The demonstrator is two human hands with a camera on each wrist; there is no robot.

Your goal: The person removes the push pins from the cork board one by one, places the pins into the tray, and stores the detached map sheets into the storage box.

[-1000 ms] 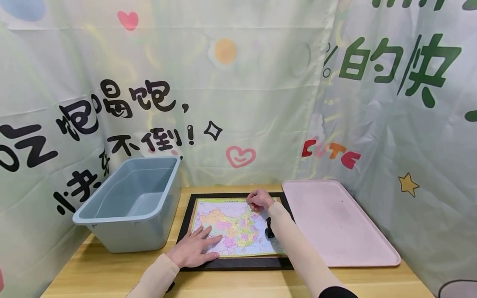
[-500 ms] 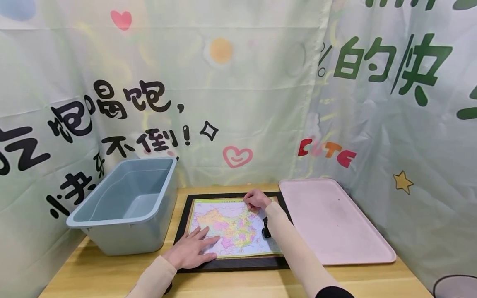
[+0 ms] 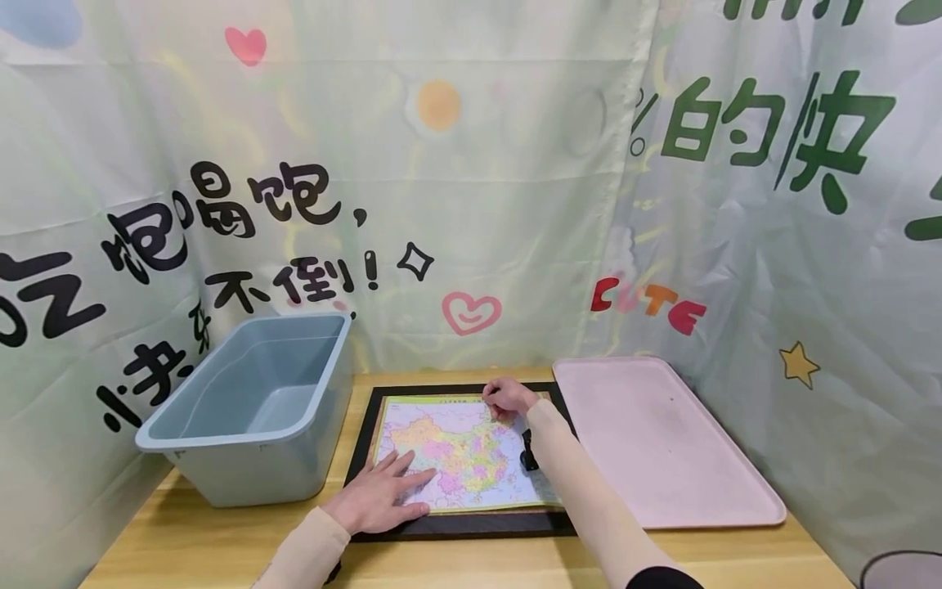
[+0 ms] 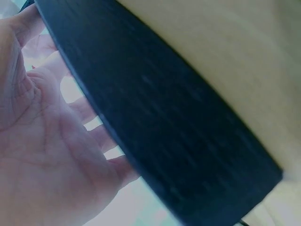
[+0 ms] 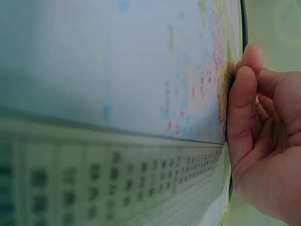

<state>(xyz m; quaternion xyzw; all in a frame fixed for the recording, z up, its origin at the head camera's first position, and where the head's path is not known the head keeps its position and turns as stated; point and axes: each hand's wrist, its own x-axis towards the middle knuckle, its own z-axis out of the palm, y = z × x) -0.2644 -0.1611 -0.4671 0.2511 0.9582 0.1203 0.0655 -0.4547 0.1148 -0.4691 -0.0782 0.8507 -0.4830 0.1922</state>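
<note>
A printed map (image 3: pixel 456 458), mostly pale blue with coloured regions, lies on a brown board with a black frame (image 3: pixel 471 525). My left hand (image 3: pixel 379 495) rests on the map's lower left corner with its fingers spread; in the left wrist view its palm (image 4: pixel 42 155) faces the frame's dark edge (image 4: pixel 155 108). At the map's top edge, right of centre, is my right hand (image 3: pixel 509 398) with its fingers curled. In the right wrist view, two fingertips (image 5: pixel 247 77) meet against the map's surface; nothing is visible between them, though the contact spot is hidden.
On the left stands a deep blue-grey plastic bin (image 3: pixel 250 442). A flat pink tray (image 3: pixel 677 450) lies to the right, close beside the frame. Everything stands on a wooden table (image 3: pixel 471 564), with a printed curtain (image 3: pixel 412 164) hanging behind and around it.
Both hands stay at the same spots on the map, and the map and frame have not moved. The head view has shifted slightly.
</note>
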